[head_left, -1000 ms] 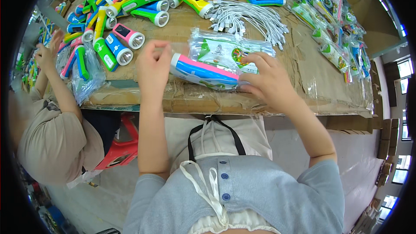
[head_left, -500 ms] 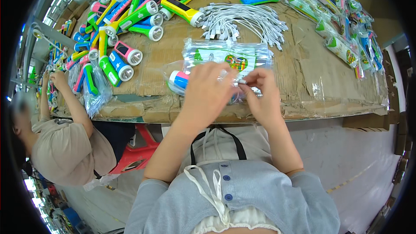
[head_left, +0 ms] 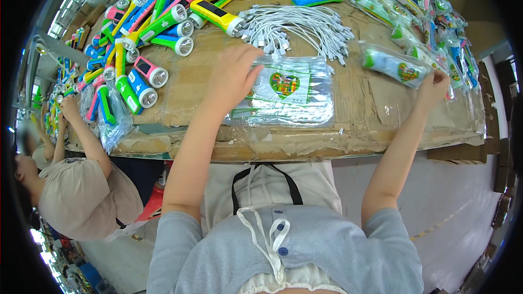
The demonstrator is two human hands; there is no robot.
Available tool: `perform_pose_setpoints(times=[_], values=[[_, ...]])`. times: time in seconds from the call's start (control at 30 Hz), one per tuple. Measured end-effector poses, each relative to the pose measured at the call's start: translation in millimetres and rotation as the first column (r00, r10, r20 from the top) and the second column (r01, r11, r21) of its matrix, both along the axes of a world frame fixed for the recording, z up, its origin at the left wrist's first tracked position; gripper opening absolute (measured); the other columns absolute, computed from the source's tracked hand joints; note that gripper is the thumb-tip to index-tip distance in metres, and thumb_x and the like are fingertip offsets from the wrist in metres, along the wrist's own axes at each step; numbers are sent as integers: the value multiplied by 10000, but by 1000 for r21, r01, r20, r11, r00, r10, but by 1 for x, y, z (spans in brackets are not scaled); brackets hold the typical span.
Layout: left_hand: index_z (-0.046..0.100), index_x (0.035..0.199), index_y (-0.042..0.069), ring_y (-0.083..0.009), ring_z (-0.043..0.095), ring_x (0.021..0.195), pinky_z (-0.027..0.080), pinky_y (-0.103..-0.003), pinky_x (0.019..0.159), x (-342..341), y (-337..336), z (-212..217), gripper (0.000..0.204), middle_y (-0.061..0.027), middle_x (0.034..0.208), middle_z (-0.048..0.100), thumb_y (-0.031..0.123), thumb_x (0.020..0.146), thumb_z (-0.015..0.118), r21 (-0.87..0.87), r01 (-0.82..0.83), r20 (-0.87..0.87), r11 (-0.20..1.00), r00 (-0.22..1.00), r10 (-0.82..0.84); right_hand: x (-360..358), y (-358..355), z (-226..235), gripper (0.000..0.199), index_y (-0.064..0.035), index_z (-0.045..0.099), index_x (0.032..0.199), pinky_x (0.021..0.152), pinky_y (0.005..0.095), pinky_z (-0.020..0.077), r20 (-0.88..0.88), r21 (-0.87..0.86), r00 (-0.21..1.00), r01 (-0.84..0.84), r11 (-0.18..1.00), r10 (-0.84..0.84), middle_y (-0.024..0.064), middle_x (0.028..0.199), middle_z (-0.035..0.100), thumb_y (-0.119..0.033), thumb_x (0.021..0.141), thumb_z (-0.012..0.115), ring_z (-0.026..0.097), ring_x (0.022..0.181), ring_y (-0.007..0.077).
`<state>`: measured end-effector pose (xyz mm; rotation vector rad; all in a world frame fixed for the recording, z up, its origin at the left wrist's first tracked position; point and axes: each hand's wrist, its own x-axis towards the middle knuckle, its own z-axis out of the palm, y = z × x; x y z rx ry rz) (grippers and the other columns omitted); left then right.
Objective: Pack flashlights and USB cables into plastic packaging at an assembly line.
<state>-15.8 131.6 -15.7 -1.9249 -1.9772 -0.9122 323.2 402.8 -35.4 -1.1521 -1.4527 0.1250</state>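
Note:
My right hand [head_left: 434,84] is out at the right, its fingers pinching one end of a clear plastic bag with a flashlight in it [head_left: 396,67]. That bag lies tilted beside the pile of bagged flashlights [head_left: 430,38]. My left hand [head_left: 235,79] is over the left edge of a stack of flat clear bags [head_left: 321,95], thumb and fingers apart, with nothing visible in it. The top bag carries a green-edged card with a colourful heart. Just beyond the stack lies a bundle of white charging cables [head_left: 305,27].
Loose flashlights in yellow, green, blue and pink [head_left: 169,19] heap up at the far left. A cardboard-covered table [head_left: 370,122] carries everything. On the left, a co-worker in a beige shirt [head_left: 90,196] works at the same table, beside crumpled clear bags [head_left: 117,128].
My hands have parted. The right hand has carried the bagged flashlight from the stack to the right-hand pile. My left hand has moved left and away, uncovering the bag stack.

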Motion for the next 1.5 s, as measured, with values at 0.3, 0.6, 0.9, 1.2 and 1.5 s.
perform_pose_setpoints(times=[0.3, 0.6, 0.9, 1.2, 1.5], values=[[547, 894, 96, -278, 489, 906, 363, -391, 781, -10, 7, -23, 251, -67, 903, 523, 76, 683, 681, -56, 72, 80, 996, 995, -68, -152, -143, 29, 135, -43, 572, 912, 726, 321, 463, 50, -407, 526, -766, 498, 849, 103, 873, 601, -75, 784, 600, 590, 842, 215], [557, 877, 77, -264, 502, 917, 358, -376, 793, -6, 3, -26, 238, -62, 914, 543, 63, 677, 684, -20, 63, 140, 998, 988, -60, -203, -161, -3, 225, -25, 541, 903, 714, 397, 438, 491, -336, 383, -745, 576, 782, 126, 870, 559, -81, 726, 668, 545, 837, 325], [565, 877, 74, -256, 522, 814, 359, -369, 749, -3, 2, -25, 251, -47, 755, 554, 102, 673, 708, -59, 18, 224, 998, 975, -4, -205, -170, 0, 230, -100, 542, 884, 719, 364, 374, 635, -190, 420, -729, 658, 648, 68, 863, 537, -107, 697, 676, 516, 846, 259], [555, 670, 79, -268, 526, 774, 381, -368, 702, -18, -23, -26, 118, -53, 723, 545, 66, 660, 671, 76, 48, 152, 996, 987, -59, -174, -170, 10, 144, -106, 573, 806, 707, 363, 380, 667, -142, 417, -741, 656, 617, 18, 816, 568, -115, 691, 659, 536, 844, 233], [526, 750, 69, -259, 539, 751, 380, -368, 676, -16, -30, -24, 131, -68, 719, 533, 61, 692, 643, 90, 85, 1, 992, 996, -85, -208, -189, 35, 137, -60, 619, 858, 700, 378, 450, 481, -290, 267, -850, 439, 835, 92, 835, 620, -134, 743, 625, 584, 807, 294]])
